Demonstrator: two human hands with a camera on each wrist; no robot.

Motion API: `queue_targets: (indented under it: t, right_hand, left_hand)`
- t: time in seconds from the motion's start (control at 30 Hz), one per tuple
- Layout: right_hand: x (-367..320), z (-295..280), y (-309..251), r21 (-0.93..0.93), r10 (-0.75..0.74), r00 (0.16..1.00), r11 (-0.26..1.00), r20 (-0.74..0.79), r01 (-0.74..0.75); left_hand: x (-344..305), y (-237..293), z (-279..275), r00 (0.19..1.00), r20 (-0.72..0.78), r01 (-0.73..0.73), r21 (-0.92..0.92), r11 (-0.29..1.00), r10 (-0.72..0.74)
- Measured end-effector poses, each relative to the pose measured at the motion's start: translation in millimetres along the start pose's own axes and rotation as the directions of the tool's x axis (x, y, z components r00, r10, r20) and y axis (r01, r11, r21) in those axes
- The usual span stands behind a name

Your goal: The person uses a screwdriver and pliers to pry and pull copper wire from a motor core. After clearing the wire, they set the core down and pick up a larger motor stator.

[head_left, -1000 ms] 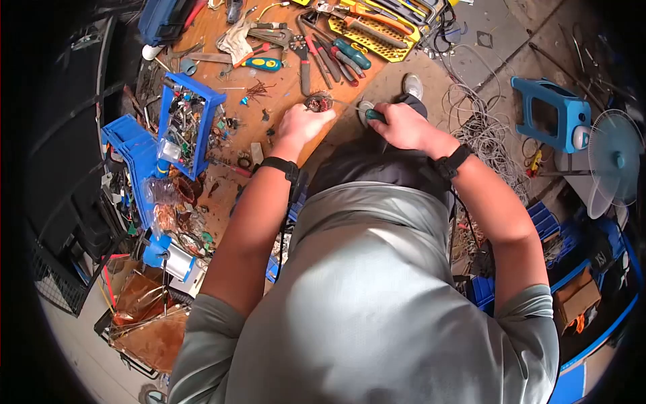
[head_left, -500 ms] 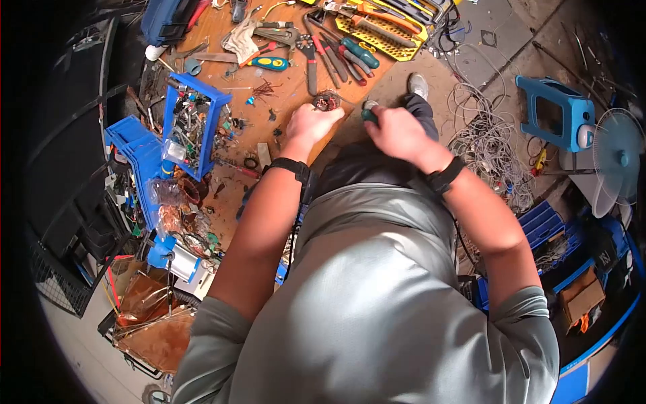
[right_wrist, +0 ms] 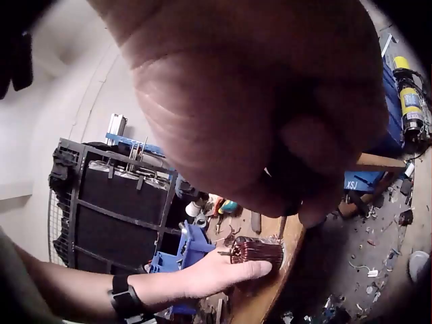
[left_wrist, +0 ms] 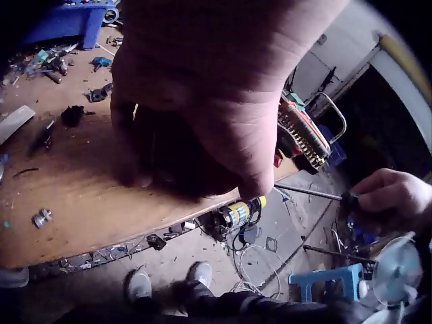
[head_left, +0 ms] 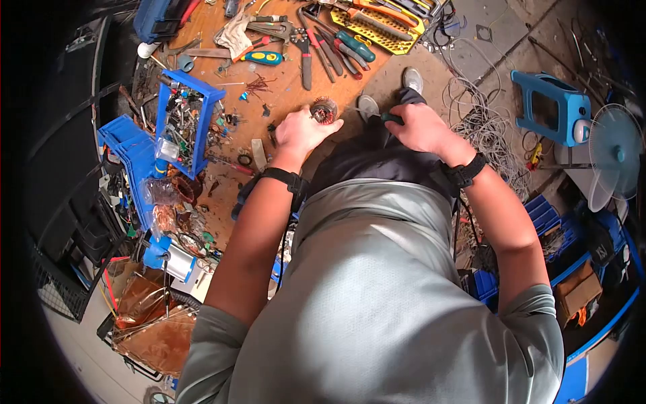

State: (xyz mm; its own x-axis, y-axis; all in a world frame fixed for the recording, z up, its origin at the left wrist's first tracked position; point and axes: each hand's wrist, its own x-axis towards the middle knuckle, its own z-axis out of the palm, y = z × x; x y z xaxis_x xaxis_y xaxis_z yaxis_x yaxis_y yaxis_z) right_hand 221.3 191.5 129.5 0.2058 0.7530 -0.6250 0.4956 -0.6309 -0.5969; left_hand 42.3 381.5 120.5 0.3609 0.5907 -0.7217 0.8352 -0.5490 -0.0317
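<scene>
A copper-wound motor coil (head_left: 325,110) lies at the near edge of the wooden workbench (head_left: 286,86). My left hand (head_left: 306,130) grips it from the near side, thumb stretched along it; the coil (right_wrist: 256,251) also shows in the right wrist view above that left hand (right_wrist: 209,273). My right hand (head_left: 416,126) is closed round a green-handled screwdriver (head_left: 390,118), held off the bench to the right. The screwdriver's thin shaft (left_wrist: 307,193) points left toward the coil, with its tip a short gap away from it.
A blue bin of small parts (head_left: 185,121) stands left of the coil. Pliers and cutters (head_left: 323,47) and a yellow tool tray (head_left: 377,30) lie at the back. Right of the bench, on the floor, are tangled wire (head_left: 484,131), a blue stool (head_left: 552,111) and a fan (head_left: 616,158).
My right hand has drawn back to the right with the screwdriver, away from the coil it was close against half a second ago. The left hand stays on the coil.
</scene>
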Motion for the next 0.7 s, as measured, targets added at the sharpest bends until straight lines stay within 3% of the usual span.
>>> queue_targets:
  t: [0.27,0.7]
  right_hand:
    - [1.7,13.2,-1.2,0.084,-0.062,0.998,0.994,-0.021,0.064]
    - [9.2,6.7,-19.1,-0.028,-0.036,0.999,0.999,0.02,0.037]
  left_hand:
    - [5.6,0.9,-2.2,0.999,0.033,-0.011,-0.06,0.998,0.013]
    - [7.5,2.3,-5.6,0.996,0.089,0.01,-0.048,0.999,-0.006]
